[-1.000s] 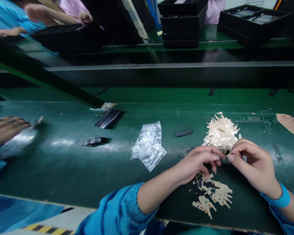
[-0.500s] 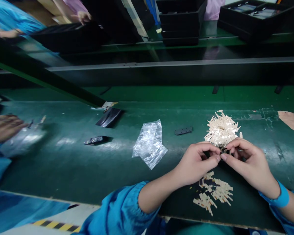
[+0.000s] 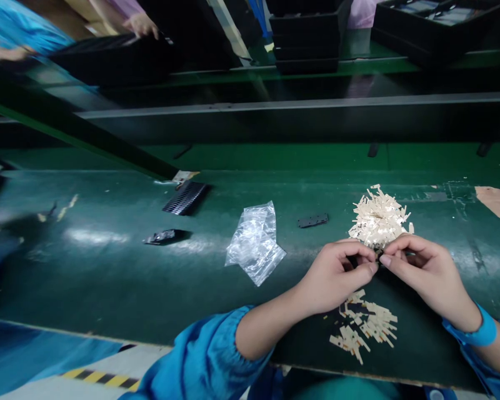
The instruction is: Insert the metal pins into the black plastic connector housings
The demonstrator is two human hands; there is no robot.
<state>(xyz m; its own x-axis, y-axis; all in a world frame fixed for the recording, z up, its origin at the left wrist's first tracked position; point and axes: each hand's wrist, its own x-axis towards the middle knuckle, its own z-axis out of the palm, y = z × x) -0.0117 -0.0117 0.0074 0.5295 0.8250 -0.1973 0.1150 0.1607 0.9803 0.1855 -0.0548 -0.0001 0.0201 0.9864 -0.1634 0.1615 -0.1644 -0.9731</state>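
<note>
My left hand (image 3: 344, 272) and my right hand (image 3: 420, 269) meet fingertip to fingertip over the green bench. Between them is a small dark part (image 3: 378, 255), mostly covered by the fingers, so its kind does not show. Both hands are closed in a pinch on it. Just beyond the fingers lies a heap of small cream-coloured flat pieces (image 3: 377, 216). Nearer to me, below the hands, a looser spread of similar cream pieces (image 3: 369, 325) with brownish bits rests on the bench. A flat black plate with small holes (image 3: 313, 220) lies left of the heap.
Clear plastic bags (image 3: 256, 244) lie mid-bench, with a dark ribbed strip (image 3: 185, 198) and a small black part (image 3: 165, 236) farther left. A green post (image 3: 108, 144) slants over the bench. Black trays (image 3: 307, 39) stand behind; a co-worker's hand (image 3: 141, 25) is at the back left.
My fingers have shifted slightly around the small dark part, staying in place over the bench. The neighbour's hand and clear bag at the far left have moved away leftward.
</note>
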